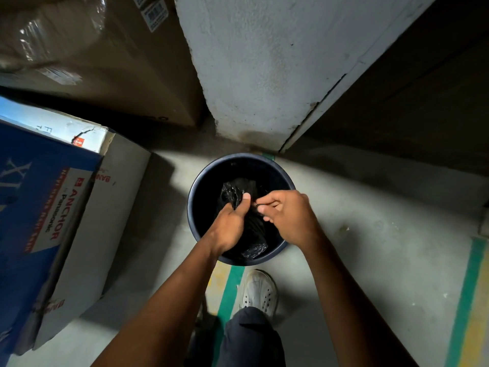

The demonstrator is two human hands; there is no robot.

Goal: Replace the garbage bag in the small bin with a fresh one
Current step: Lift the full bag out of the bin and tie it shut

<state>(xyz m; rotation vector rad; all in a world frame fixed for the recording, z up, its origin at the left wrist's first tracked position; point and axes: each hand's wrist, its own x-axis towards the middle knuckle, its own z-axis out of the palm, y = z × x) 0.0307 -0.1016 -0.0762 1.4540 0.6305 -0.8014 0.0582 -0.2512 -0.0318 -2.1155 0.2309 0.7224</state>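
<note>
A small round dark bin (199, 186) stands on the floor below me, at the foot of a concrete pillar. Over its mouth hangs a crumpled black garbage bag (252, 229), bunched into a strip. My left hand (230, 221) is closed around the bag near its top, thumb pressed against the plastic. My right hand (288, 217) pinches a thin edge of the same bag just to the right. The bin's inside is dark and I cannot tell what lies at its bottom.
A grey concrete pillar (264, 75) rises just behind the bin. Cardboard boxes stand on the left: a white-and-blue printed box (79, 207) and a big brown one (92, 62). My white shoe (260, 290) is just in front of the bin, on a floor with green and yellow stripes (227, 292).
</note>
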